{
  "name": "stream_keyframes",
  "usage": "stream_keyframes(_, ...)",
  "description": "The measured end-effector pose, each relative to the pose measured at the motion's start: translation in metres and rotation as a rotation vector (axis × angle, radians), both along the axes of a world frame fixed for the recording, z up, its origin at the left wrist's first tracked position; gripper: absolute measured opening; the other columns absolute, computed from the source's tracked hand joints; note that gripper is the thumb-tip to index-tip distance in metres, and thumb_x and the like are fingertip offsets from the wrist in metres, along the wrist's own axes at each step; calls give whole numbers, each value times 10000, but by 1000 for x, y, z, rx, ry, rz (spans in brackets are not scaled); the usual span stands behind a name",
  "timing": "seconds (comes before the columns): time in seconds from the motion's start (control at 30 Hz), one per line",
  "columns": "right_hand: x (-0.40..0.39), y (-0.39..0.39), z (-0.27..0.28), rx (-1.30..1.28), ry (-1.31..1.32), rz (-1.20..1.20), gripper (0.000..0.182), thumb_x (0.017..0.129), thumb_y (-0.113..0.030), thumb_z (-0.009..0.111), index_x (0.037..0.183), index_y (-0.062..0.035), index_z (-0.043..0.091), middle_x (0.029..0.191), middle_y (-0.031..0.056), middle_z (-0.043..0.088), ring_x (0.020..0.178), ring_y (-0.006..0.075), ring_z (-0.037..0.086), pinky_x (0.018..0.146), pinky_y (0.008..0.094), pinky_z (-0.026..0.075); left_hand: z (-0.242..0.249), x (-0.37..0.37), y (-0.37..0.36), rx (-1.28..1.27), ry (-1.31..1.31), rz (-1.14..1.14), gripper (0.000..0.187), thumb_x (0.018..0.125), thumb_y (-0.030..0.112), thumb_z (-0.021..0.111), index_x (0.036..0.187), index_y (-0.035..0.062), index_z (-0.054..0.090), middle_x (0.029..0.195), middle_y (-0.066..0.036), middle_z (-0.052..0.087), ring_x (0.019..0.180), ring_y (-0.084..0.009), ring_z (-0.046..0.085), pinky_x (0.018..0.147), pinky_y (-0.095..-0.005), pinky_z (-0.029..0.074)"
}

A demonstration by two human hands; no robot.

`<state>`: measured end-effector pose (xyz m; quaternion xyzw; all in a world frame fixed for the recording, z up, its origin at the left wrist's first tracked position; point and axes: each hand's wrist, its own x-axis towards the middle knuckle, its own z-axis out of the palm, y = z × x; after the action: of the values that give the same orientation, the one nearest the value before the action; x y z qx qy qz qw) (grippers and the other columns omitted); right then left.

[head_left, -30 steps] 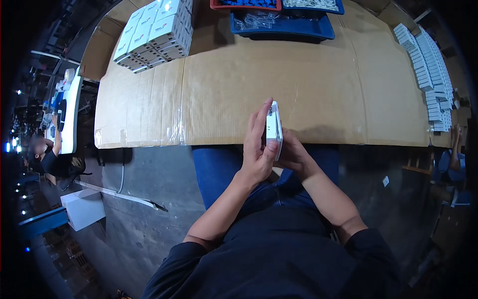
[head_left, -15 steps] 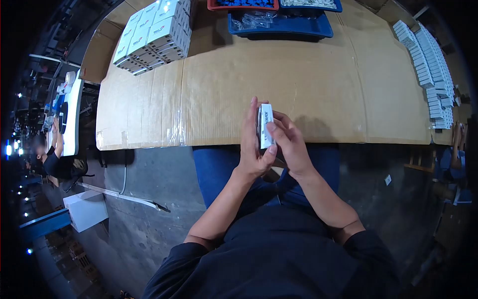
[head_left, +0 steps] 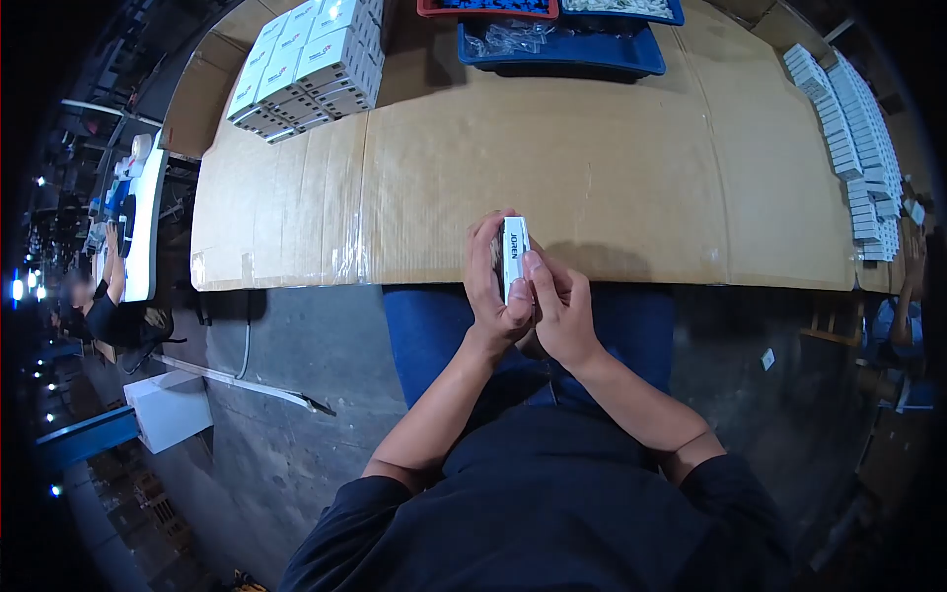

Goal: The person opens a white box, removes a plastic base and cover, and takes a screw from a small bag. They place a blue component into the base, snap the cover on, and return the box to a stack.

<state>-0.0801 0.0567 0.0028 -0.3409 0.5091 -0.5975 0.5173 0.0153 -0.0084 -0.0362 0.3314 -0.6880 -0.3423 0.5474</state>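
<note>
A small white box [head_left: 514,252] with dark lettering on its narrow side stands between my hands, just above the near edge of the cardboard-covered table [head_left: 513,148]. My left hand [head_left: 488,281] is wrapped round its left side, with the thumb pressed at the lower end. On the right side, my right hand [head_left: 562,306] grips the box too, its thumb on the lettered face near the middle. The fingers behind the box are partly hidden.
White boxes [head_left: 306,69] are stacked at the back left. Blue trays [head_left: 562,64] and a red tray [head_left: 488,10] hold small parts and clear bags. Rows of small white boxes [head_left: 843,128] line the right side. A person [head_left: 113,306] sits at another table on the left.
The box has shifted slightly left and down with both hands. My left fingers have curled closer round it, and more of its lettering shows.
</note>
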Motion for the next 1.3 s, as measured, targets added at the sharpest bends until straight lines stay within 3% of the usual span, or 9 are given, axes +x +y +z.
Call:
stream_keyframes(0.07, -1, 0, -1, 13, 34, 1, 493, 1120, -298, 510, 1489, 27, 529, 1239, 96, 703, 1098, 109, 625, 971, 265, 490, -1, -1, 0, -7, -1, 5, 746, 893, 491, 526, 1331, -113, 516, 1263, -293, 582, 1155, -427, 592, 986, -482, 494)
stream_keyframes(0.2, 6, -2, -3, -12, 35, -115, 428, 1108, -345, 541, 1021, 43, 699, 840, -7, 667, 773, 45, 551, 688, 250, 471, -1, 0, 0, 0, -1, -2, 758, 896, 509, 521, 1326, -115, 518, 1260, -289, 584, 1141, -420, 595, 977, -481, 496)
stream_keyframes(0.4, 8, -2, 0, -16, 58, -115, 447, 1105, -358, 541, 926, 25, 685, 796, -4, 655, 748, 46, 542, 654, 257, 459, -3, 1, 3, 32, 29, -15, 790, 918, 553, 505, 1333, -119, 514, 1264, -284, 582, 1152, -417, 587, 987, -479, 486)
stream_keyframes(0.53, 0, 3, -4, 33, 85, 0, 465, 1129, -313, 481, 1395, 49, 602, 1051, 58, 708, 966, 90, 606, 862, 276, 501, -9, 2, 5, 37, 33, -20, 811, 924, 578, 504, 1334, -121, 512, 1271, -283, 575, 1165, -402, 577, 997, -472, 479)
stream_keyframes(0.9, -17, -9, -7, 204, 41, 197, 558, 1117, -429, 487, 1446, 12, 575, 1094, 73, 693, 1052, 132, 618, 942, 278, 495, -6, -1, 9, 203, 129, -105, 998, 942, 674, 491, 1536, -105, 303, 1437, -266, 400, 1308, -352, 450, 1138, -452, 349)
stream_keyframes(1.0, -31, -17, 9, 55, 120, 240, 599, 1113, -464, 474, 1523, -28, 508, 1232, 109, 630, 1140, 156, 607, 1000, 287, 482, -9, 3, 0, 256, 68, -147, 1023, 953, 683, 486, 1573, -96, 248, 1473, -268, 358, 1318, -346, 428, 1137, -459, 341)
stream_keyframes(1.03, -41, -17, 11, 76, 125, 325, 682, 1055, -474, 594, 1570, -50, 449, 1395, 156, 526, 1275, 230, 570, 1080, 332, 452, -9, 3, 0, 338, 124, -170, 996, 986, 699, 434, 1590, -70, 240, 1459, -247, 401, 1309, -324, 462, 1129, -449, 368)
stream_keyframes(1.17, -56, -10, 8, -81, 901, 324, 910, 815, -422, 863, 1557, -69, 474, 1560, 199, 410, 1439, 380, 433, 1187, 463, 376, 11, 1, 2, 815, 418, -229, 946, 1018, 764, 242, 1622, 35, 252, 1383, -154, 554, 1289, -257, 571, 1115, -388, 454)
stream_keyframes(1.3, -63, -12, -6, -312, 960, 186, 848, 802, -459, 857, 1488, -71, 546, 1577, 181, 430, 1449, 387, 436, 1194, 500, 376, 26, -2, 10, 1239, 517, -394, 864, 1035, 744, 254, 1545, 57, 377, 1387, -146, 585, 1273, -261, 612, 1034, -395, 544)
